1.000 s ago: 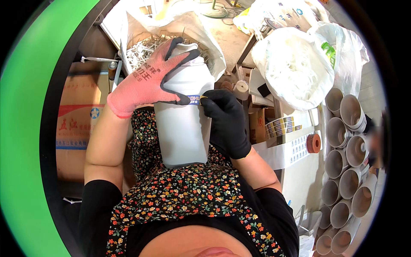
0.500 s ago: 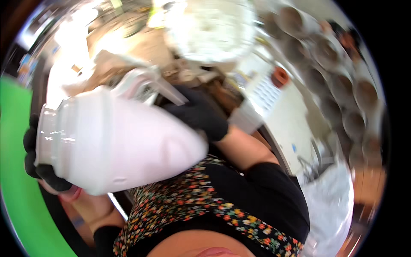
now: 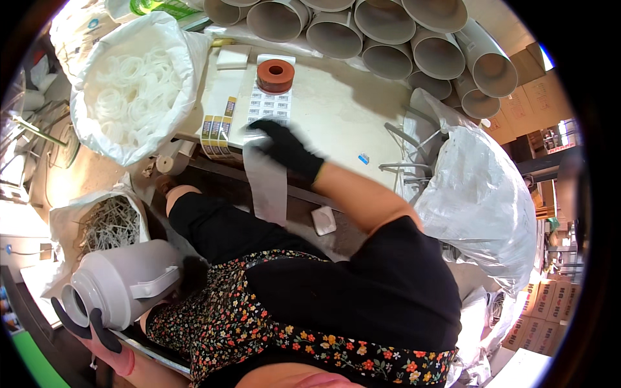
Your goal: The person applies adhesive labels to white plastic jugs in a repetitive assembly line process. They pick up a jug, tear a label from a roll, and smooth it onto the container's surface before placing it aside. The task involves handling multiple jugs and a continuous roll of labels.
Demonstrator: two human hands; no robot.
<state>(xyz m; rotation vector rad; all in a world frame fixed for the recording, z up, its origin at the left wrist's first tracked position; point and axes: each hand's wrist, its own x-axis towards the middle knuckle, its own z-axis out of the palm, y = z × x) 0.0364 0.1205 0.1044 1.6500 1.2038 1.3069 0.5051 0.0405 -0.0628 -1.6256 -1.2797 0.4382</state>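
Note:
A pale grey plastic jug body (image 3: pixel 129 275) with a side handle lies tilted at the lower left, its round open mouth toward the left. My left hand (image 3: pixel 97 333), in a black-fingered glove, grips it around the neck at that mouth. Over the table's near edge, my black-gloved right hand (image 3: pixel 284 149) is at a strip of printed labels (image 3: pixel 270 107). Motion smears its fingertips, so whether they pinch a label cannot be made out. The strip's translucent backing (image 3: pixel 266 191) hangs down past the edge. A reddish-brown tape roll (image 3: pixel 275 76) rests on the labels.
Grey tubes (image 3: pixel 381 55) are stacked along the table's (image 3: pixel 336 116) far side. At the left stand a white bag of clear rings (image 3: pixel 136 90) and a sack of thin strips (image 3: pixel 110 223). A plastic-covered bundle (image 3: pixel 479 194) is at the right, cartons (image 3: pixel 543 310) beyond it.
The jug body has gone from in front of my chest to the lower left and turned, its handle now toward me. My right hand has left it and reached to the label strip. The view has swung right.

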